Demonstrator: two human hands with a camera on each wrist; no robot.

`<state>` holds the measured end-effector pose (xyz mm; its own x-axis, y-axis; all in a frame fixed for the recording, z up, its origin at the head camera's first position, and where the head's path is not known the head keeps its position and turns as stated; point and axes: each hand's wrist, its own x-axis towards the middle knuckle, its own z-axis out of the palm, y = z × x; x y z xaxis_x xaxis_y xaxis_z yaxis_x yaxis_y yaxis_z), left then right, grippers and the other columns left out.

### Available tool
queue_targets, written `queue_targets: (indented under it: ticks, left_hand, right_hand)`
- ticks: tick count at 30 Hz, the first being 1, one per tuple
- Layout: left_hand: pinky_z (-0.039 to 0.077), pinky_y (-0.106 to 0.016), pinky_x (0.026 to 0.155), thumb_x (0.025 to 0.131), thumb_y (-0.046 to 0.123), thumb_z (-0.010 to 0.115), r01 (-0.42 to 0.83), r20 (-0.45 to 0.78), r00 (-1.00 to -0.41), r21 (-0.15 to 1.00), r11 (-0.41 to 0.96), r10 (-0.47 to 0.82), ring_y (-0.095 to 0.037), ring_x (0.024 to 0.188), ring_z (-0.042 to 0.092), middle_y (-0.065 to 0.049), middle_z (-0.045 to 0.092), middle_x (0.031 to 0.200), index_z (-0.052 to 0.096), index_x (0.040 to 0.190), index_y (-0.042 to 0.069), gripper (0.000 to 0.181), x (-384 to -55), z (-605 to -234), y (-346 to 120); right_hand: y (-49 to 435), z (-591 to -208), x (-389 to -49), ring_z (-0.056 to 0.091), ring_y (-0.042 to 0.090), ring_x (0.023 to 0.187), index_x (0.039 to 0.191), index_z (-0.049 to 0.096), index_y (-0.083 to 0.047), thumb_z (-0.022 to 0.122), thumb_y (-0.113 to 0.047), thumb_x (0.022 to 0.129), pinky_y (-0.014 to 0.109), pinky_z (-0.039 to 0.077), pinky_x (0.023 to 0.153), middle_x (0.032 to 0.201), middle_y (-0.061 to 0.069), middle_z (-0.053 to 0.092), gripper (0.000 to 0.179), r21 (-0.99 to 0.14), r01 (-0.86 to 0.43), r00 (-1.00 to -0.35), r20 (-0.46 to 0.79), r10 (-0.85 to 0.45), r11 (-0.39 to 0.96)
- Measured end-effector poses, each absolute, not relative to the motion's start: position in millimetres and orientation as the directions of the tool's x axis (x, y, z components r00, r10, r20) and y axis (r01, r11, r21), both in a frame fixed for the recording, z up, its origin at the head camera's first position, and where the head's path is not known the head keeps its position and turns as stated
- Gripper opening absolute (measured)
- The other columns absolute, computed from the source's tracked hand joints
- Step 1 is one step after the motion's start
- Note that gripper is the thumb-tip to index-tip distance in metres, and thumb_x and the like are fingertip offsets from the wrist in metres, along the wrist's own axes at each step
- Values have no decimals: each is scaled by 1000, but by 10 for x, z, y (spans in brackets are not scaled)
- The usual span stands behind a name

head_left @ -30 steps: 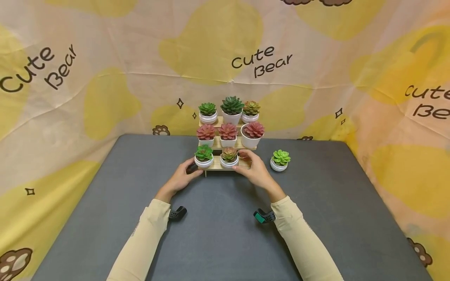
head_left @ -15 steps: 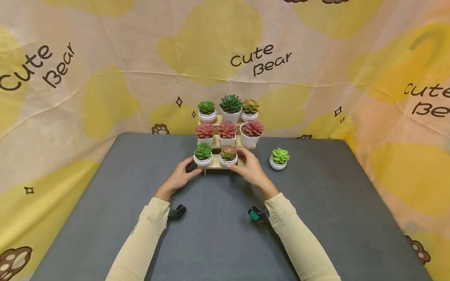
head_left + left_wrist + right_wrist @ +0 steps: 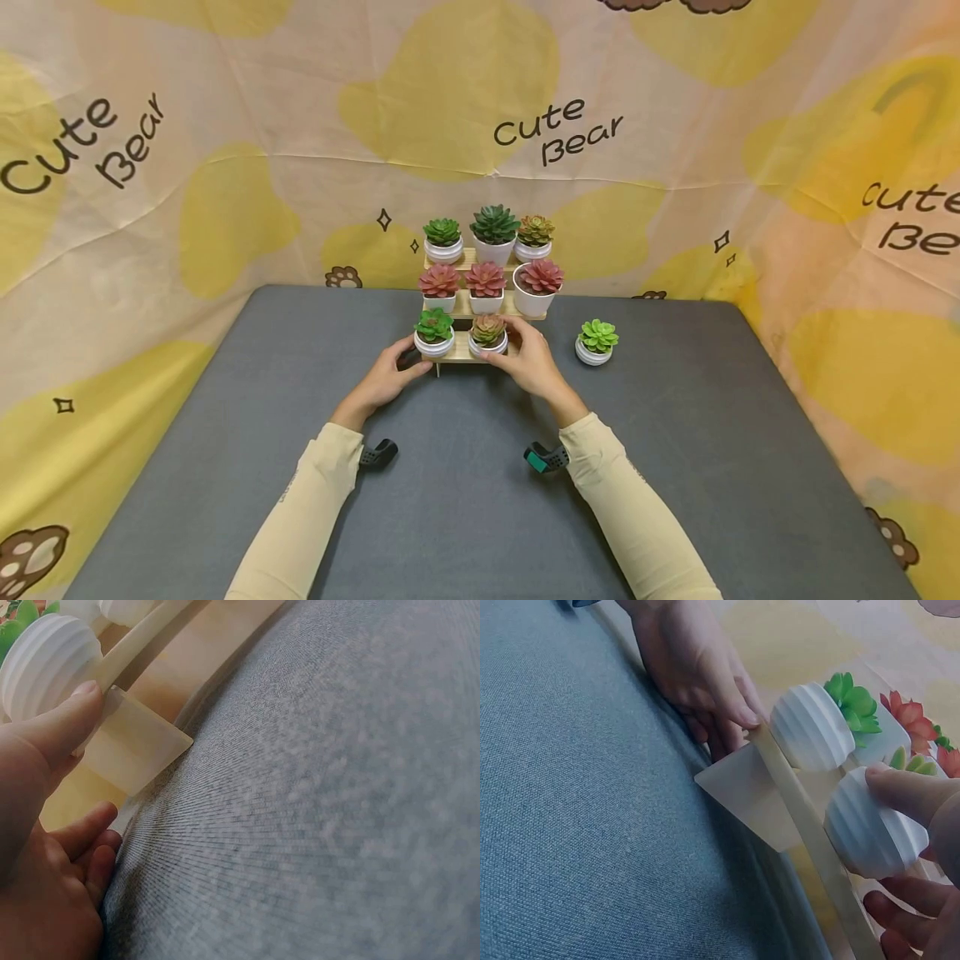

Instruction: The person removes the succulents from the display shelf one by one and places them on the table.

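Observation:
A tiered wooden plant stand (image 3: 461,353) holds small potted succulents on three shelves. My left hand (image 3: 384,379) grips the left end of its lowest shelf; in the left wrist view the thumb (image 3: 66,724) lies on the shelf edge beside a white ribbed pot (image 3: 51,666). On that shelf, my right hand (image 3: 534,362) holds a reddish-green potted succulent (image 3: 488,332) by its white ribbed pot, the thumb on the near side and fingers round the far side. A green potted succulent (image 3: 434,328) stands to its left, close to my left hand.
Red succulents (image 3: 486,283) fill the middle shelf; green and yellowish ones (image 3: 494,227) stand on top. A light-green potted succulent (image 3: 597,340) sits alone on the grey table (image 3: 450,517), right of the stand. A patterned cloth (image 3: 420,92) hangs behind.
My right hand has shifted slightly left, its thumb further across the front of the reddish-green succulent's pot. My left hand stays at the shelf end.

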<state>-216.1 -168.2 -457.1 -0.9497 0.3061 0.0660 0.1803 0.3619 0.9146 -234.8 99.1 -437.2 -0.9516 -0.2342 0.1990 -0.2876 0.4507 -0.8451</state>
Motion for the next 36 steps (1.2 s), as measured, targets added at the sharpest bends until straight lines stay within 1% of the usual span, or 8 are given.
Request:
queue_targets:
  ticks: [3,8,12,18,20,26,33,36]
  left_hand:
    - [27,-61,118,98,10,65,181,66,-948,915,360,310,-46,148,33,-30,40,156,35,153,-8,65,-2158,-4571,-1685]
    - [27,-61,118,98,9,65,184,69,-950,913,365,306,-46,147,34,-31,40,155,35,153,-8,64,-2155,-4570,-1684]
    - [27,-61,118,98,9,65,180,65,-951,912,369,302,-46,147,34,-31,41,155,35,153,-8,64,-2147,-4563,-1677]
    - [26,-60,119,99,10,65,164,49,-953,913,373,299,-45,148,33,-30,39,156,35,153,-8,65,-2147,-4553,-1672]
    - [26,-60,119,99,10,65,164,51,-954,913,373,295,-46,148,33,-30,40,156,36,153,-8,64,-2146,-4549,-1668]
    - [26,-59,119,99,11,65,165,48,-953,911,378,298,-45,148,33,-30,40,156,36,153,-7,64,-2153,-4542,-1668]
    - [26,-60,119,98,8,65,160,49,-954,918,363,295,-46,148,33,-30,40,156,37,153,-7,63,-2158,-4554,-1678]
    - [26,-60,119,98,8,65,169,55,-951,916,365,303,-46,148,33,-30,40,155,37,152,-8,63,-2170,-4563,-1673]
  right_hand:
    - [1000,-4382,-2343,60,29,110,139,55,-1,83,-12,83,44,48,93,127,21,65,64,-850,-283,-953,197,-230,444]
    - [1036,-4392,-2302,62,28,103,139,56,-4,84,-13,82,42,50,87,127,19,66,64,-855,-287,-950,195,-245,432]
    - [1097,-4364,-2215,67,30,104,140,55,-4,84,-13,83,42,53,89,127,19,65,65,-866,-286,-945,185,-268,411]
    - [1237,-4274,-2107,69,33,101,139,56,-6,85,-14,82,51,55,89,126,19,66,64,-848,-319,-936,211,-283,423]
    - [1274,-4229,-2076,68,34,103,139,57,-7,85,-15,82,52,54,89,127,18,66,64,-837,-326,-934,216,-283,439]
    - [1370,-4088,-2022,64,33,109,137,59,-10,85,-17,82,46,50,87,130,13,66,61,-816,-351,-929,240,-283,459]
    - [1525,-4000,-2018,64,32,108,136,59,-8,85,-16,82,53,48,90,124,15,67,61,-810,-350,-934,261,-246,471]
    - [1619,-3975,-2029,64,34,108,138,57,-6,84,-15,83,49,47,89,125,18,67,62,-806,-342,-939,269,-216,483]
